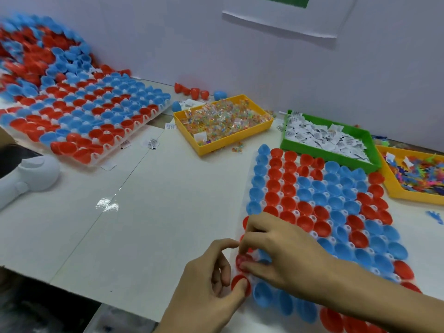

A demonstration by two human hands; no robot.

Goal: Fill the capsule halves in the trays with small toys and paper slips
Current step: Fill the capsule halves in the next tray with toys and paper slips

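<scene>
**Capsule halves at the near corner: both hands on one cup**

Capsule halves (310, 200), red and blue, sit open side up in the clear tray (247, 186) on the right of the white table (156, 200). None of the cups I can see into seems to hold a toy or slip yet. The right hand (276, 251) reaches across the tray's near left corner, its fingertips (242, 243) curled down onto a red half (241, 260) there, apparently pinching its rim. The left hand (211, 282) is loosely curled beside it, thumb resting on the next red half (240, 283); whether it truly grips it I cannot tell.

The risk I see is the forearm lying low over the near rows: a careless withdrawal could tip loosely seated cups out. Pressing hard at the corner could also lift the light tray. The yellow bin of wrapped toys (223, 121) and green bin of paper slips (329, 138) sit beyond the tray, so each reach passes over open cups.
</scene>
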